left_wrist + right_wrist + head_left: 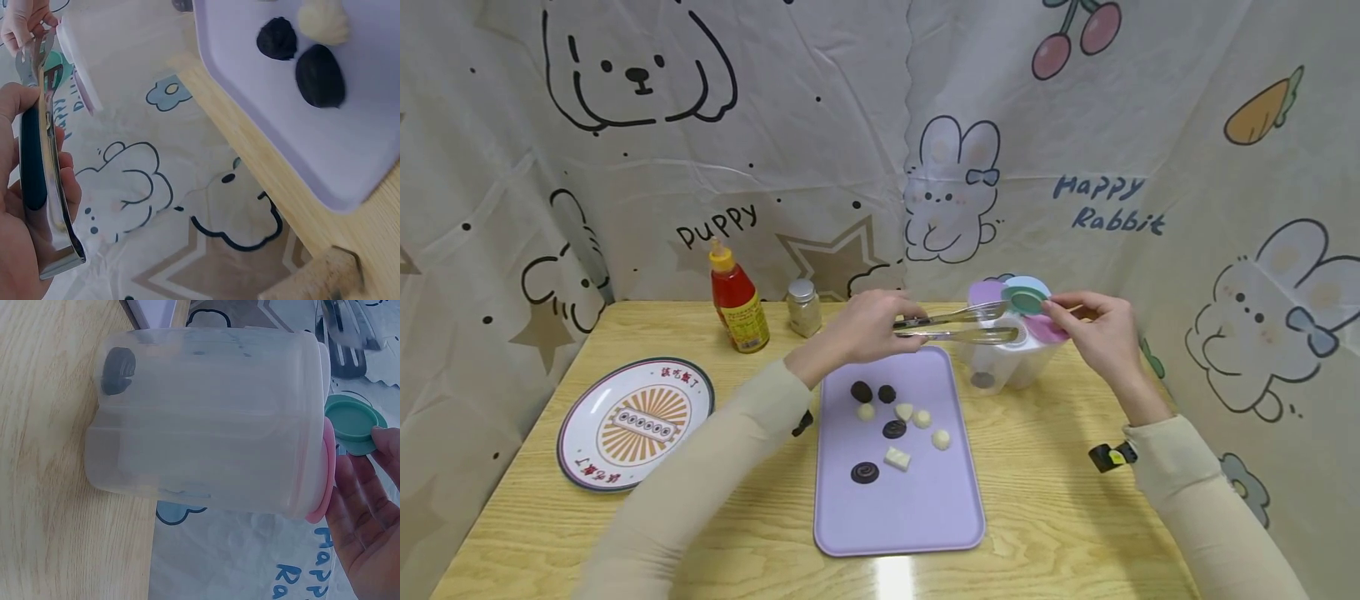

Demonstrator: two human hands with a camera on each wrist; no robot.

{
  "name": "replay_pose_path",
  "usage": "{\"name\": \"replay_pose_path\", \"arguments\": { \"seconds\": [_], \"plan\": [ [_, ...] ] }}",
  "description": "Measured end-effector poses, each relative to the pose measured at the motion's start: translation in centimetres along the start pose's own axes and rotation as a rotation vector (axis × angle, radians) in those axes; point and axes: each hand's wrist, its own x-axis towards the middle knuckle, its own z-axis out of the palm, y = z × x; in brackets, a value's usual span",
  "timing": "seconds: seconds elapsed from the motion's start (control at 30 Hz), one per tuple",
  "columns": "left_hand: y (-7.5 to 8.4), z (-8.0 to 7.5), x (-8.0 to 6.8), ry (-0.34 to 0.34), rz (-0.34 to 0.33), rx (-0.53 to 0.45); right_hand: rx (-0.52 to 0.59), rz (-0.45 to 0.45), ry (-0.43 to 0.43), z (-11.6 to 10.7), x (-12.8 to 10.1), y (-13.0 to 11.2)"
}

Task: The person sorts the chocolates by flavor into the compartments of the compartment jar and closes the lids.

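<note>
My left hand [868, 327] grips a pair of metal tongs [958, 324] with a dark handle [32, 156], their tips over the clear plastic container [1011, 358]. The tongs' jaws look nearly closed and empty. My right hand [1093, 327] pinches the container's green flip lid [1026, 300], holding it up. One dark chocolate [119, 370] lies at the bottom of the container [206, 419]. On the lilac tray [917, 500] lie several dark and white chocolates [895, 429].
A patterned plate [634, 421] lies at the left of the wooden table [1060, 508]. A red sauce bottle [737, 300] and a small shaker jar [803, 307] stand at the back. Cartoon-printed cloth walls close in the table on three sides.
</note>
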Motion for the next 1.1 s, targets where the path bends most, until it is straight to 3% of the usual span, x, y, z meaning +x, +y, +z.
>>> {"name": "replay_pose_path", "arguments": {
  "seconds": [0.23,0.63,0.83,1.1],
  "plan": [
    [-0.9,-0.7,-3.2,-0.003,-0.017,0.004,0.004,0.003,-0.003,-0.1,-0.1,-0.1],
    [-3.0,-1.2,-11.1,-0.014,-0.035,0.026,-0.006,0.024,-0.009,-0.1,-0.1,-0.1],
    [-3.4,-1.0,-14.8,0.001,-0.051,0.048,0.006,0.013,-0.007,-0.1,-0.1,0.0],
    [-3.5,0.1,-18.5,-0.004,-0.061,0.064,0.003,0.002,-0.004,0.0,-0.1,0.0]
  ]
}}
